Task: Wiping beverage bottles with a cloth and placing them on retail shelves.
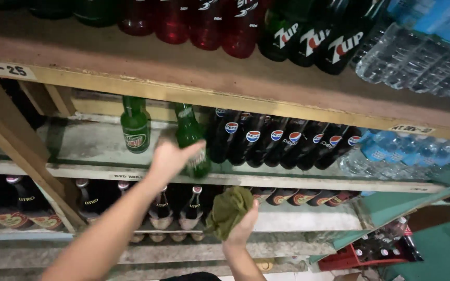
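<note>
Two green glass bottles sit on the middle shelf (95, 151): one upright and alone (135, 127), the other tilted (190, 138) with the left hand (170, 158) wrapped around its lower body, fingers curled on the glass, thumb side toward the camera. The right hand (243, 229) is lower, in front of the shelf below, closed around a bunched olive-green rag (228, 208), which is held clear of every bottle. Progress, as a judgement: the left stretch of that shelf is bare and looks dusty or streaked, with the rag not in contact with it, so any wiping there looks unfinished; the tilted bottle is neither standing nor lifted clear. To its right, touching or nearly so, a row of dark cola bottles (282, 143) runs along the same shelf, roughly eight visible (the far ones overlap, so the count is approximate), then clear water bottles with blue labels (391, 151), too bunched to count. Top shelf: about four red drink bottles (204, 23), three dark-green soda bottles (319, 36) and more water. Bottom shelf: brown bottles with light caps (191, 205), at least five, partly hidden by the arms. A red crate (350, 257) of bottles sits low right.
</note>
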